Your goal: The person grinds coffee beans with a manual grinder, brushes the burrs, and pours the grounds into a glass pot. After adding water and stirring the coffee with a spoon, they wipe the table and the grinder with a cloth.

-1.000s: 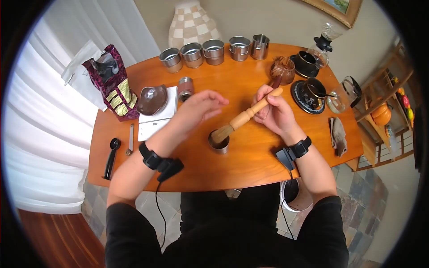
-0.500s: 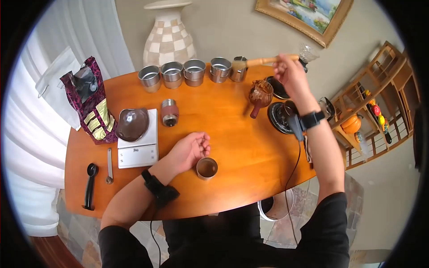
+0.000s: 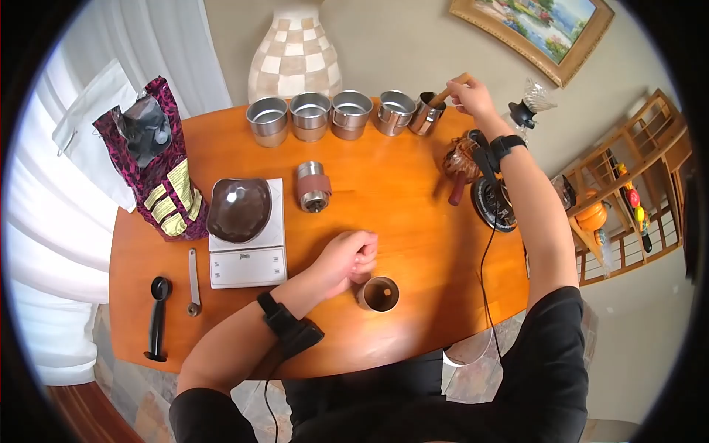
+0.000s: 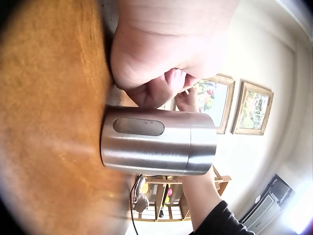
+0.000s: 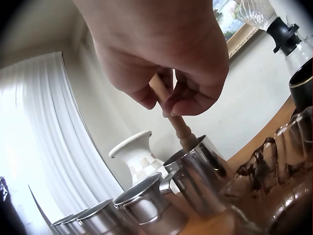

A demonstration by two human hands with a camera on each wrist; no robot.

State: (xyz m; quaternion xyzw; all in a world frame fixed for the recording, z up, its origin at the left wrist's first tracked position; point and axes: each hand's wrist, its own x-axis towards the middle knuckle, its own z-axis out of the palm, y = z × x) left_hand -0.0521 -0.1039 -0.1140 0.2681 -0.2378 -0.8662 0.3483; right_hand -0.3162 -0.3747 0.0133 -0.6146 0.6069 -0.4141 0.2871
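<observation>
My right hand (image 3: 474, 97) pinches the wooden handle of a brush (image 5: 181, 128) at the far right of the table. The brush stands tilted in a metal pitcher (image 3: 427, 118), its bristles hidden inside. In the right wrist view the handle passes down through the pitcher's rim. On the near part of the table, my left hand (image 3: 346, 262) rests with loosely curled fingers and holds nothing. Just beside it stands a small metal cylinder (image 3: 379, 294), open at the top and dark inside. The left wrist view shows an oval window in the side of that cylinder (image 4: 151, 142).
Several metal cups (image 3: 351, 114) line the back edge. A brown bowl (image 3: 240, 210) sits on a white scale (image 3: 247, 267), near a brown-banded metal cylinder (image 3: 313, 184). A patterned bag (image 3: 166, 170) and black scoop (image 3: 156, 317) lie left. A brown glass pot (image 3: 459, 159) stands below my right arm.
My right hand has carried the brush from above the small cylinder to the back right and lowered it into the pitcher. My left hand has come down beside the cylinder.
</observation>
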